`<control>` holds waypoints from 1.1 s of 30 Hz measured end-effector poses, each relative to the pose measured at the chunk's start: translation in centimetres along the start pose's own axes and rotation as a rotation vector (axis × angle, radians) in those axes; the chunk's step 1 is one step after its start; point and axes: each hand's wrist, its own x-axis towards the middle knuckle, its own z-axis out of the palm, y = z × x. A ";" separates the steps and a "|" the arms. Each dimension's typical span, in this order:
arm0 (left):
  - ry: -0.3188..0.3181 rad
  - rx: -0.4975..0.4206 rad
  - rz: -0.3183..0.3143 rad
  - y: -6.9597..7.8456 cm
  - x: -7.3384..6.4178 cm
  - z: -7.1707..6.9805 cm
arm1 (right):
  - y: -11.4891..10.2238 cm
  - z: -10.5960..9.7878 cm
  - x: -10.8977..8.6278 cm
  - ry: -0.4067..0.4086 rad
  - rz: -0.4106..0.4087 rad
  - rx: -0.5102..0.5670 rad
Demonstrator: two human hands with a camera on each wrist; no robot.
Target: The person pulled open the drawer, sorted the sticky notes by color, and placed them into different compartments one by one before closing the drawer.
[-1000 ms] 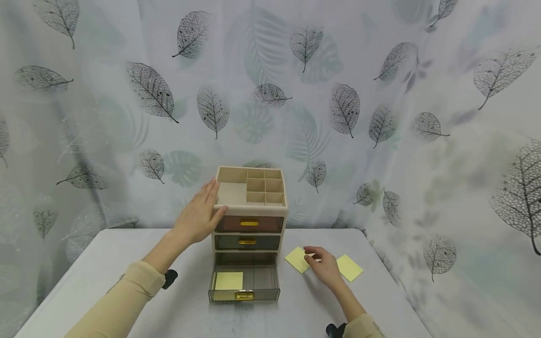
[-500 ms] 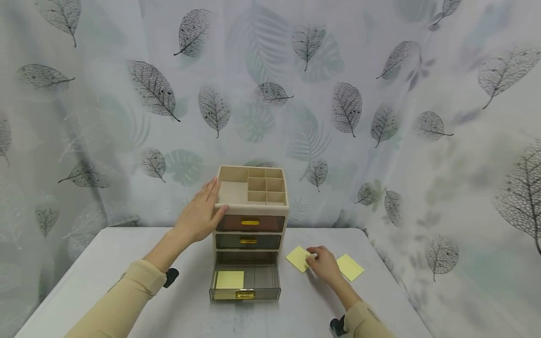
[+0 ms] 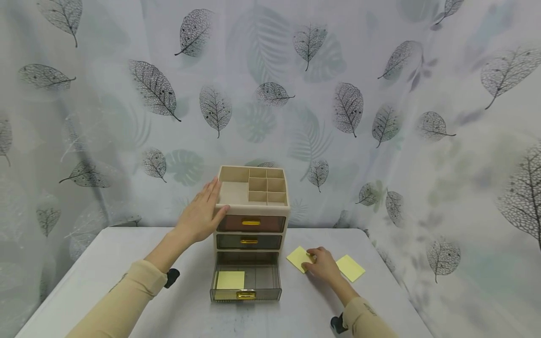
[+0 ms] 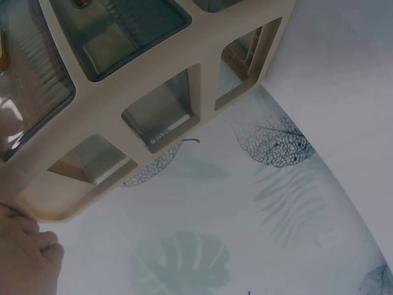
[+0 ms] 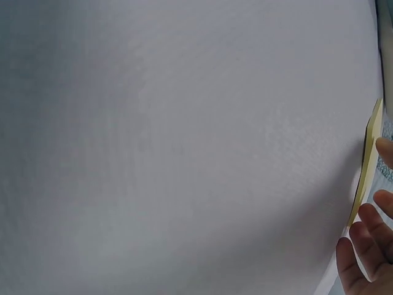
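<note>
A cream desktop drawer organizer [image 3: 252, 209] stands in the middle of the head view, its lowest drawer [image 3: 263, 279] pulled out. Inside that drawer, on the left, lies a yellow sticky note pad [image 3: 230, 280]. My left hand [image 3: 201, 217] rests on the organizer's upper left corner, fingers straight along the side and thumb at the front edge. On the table to the right, my right hand [image 3: 324, 265] is at a second sticky note pad [image 3: 297, 257], thumb and index finger spread over its near corner. The right wrist view shows that pad [image 5: 366, 166] edge-on beside loosely bent fingers [image 5: 368, 246].
Another yellow sticky note pad [image 3: 350, 268] lies just right of my right hand. The organizer's two upper drawers, reddish [image 3: 236, 224] and grey [image 3: 230, 242], are closed. Behind the white table [image 3: 177, 305] hangs a leaf-patterned curtain [image 3: 262, 141].
My right hand has lowered slightly onto the pad beside the organizer, its thumb coming toward the pad's near edge. The left hand stays on the organizer's corner.
</note>
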 end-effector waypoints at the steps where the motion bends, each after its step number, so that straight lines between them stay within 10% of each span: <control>1: 0.000 0.001 0.000 0.0 0.0 0.0 | 0.0 0.0 0.1 -0.004 0.006 -0.009; 33: 0.016 -0.003 0.012 -0.2 0.0 0.1 | 1.2 0.8 1.1 -0.033 0.011 0.076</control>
